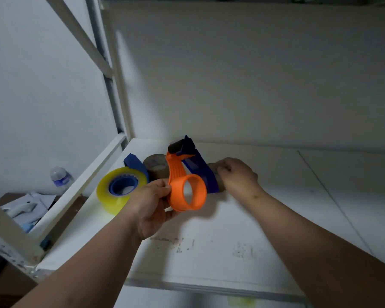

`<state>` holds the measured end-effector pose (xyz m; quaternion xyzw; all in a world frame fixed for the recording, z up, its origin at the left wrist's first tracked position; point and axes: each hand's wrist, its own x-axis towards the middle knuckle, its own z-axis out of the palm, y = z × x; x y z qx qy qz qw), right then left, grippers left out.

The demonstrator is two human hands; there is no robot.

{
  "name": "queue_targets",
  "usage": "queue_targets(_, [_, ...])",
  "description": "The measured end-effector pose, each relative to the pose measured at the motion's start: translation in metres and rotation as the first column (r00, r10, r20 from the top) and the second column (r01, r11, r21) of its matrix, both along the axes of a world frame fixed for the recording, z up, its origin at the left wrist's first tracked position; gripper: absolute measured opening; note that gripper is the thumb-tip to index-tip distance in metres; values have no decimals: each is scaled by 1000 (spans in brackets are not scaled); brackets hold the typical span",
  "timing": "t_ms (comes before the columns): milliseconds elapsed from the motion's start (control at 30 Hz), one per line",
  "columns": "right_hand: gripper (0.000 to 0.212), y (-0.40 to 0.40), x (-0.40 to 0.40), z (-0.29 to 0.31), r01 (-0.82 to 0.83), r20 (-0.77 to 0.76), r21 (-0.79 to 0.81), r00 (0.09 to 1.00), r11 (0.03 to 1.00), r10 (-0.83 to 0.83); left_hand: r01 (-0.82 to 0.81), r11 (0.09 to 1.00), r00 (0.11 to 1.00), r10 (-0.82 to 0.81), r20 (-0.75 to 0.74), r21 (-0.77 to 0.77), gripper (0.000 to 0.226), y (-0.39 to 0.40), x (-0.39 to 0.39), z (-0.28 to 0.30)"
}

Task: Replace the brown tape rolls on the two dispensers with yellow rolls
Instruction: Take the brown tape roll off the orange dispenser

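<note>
Orange dispenser (182, 181) is gripped by the left hand (150, 203) above the bench's back-left corner; brown roll (217, 174) is pinched by the right hand (238, 176), mid-removal. Yellow roll (120, 188) gets fitted next, probably.

Dim, greyish light; soft shadows fall under the hands, edges bow with wide-angle distortion, and detail is slightly blurred.

Orange-blue dispenser (182, 174) held up (brown roll (216, 176) behind), yellow roll (118, 192) on 2nd dispenser (135, 163)
</note>
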<state>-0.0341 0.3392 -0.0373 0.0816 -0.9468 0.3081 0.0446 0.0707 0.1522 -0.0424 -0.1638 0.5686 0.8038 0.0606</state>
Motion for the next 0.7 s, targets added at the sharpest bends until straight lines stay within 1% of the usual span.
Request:
queue_targets(33, [26,6,9,6,1,-15,-70,1000,998,-2,18,1000,1000,-18,-9,-5,24,6,-1,2])
queue_targets(100, [28,18,32,18,24,-44,-145,999,989,-31,66,998,997,-67,-25,-13,18,18,-2,6])
queue_targets(167, [29,31,57,25,63,-61,-179,995,982,-75,130,991,991,-130,-22,-13,18,33,-1,9])
queue_targets(233, [21,44,81,29,101,-67,-193,991,976,-115,187,982,982,-187,-23,-16,22,49,2,9])
queue_targets(300, [11,58,107,29,146,-63,-193,985,970,-161,234,972,972,-234,-27,-23,21,68,6,8])
queue_targets(367, [7,72,131,27,188,-44,-171,979,967,-198,279,960,960,-280,-13,-26,17,90,14,3])
queue_targets(567, [23,139,191,31,300,-5,-118,953,947,-303,435,898,899,-437,-11,-63,15,180,40,2])
queue_targets(700, [23,198,225,23,392,22,-114,920,913,-392,520,851,854,-520,15,-74,12,248,60,-5])
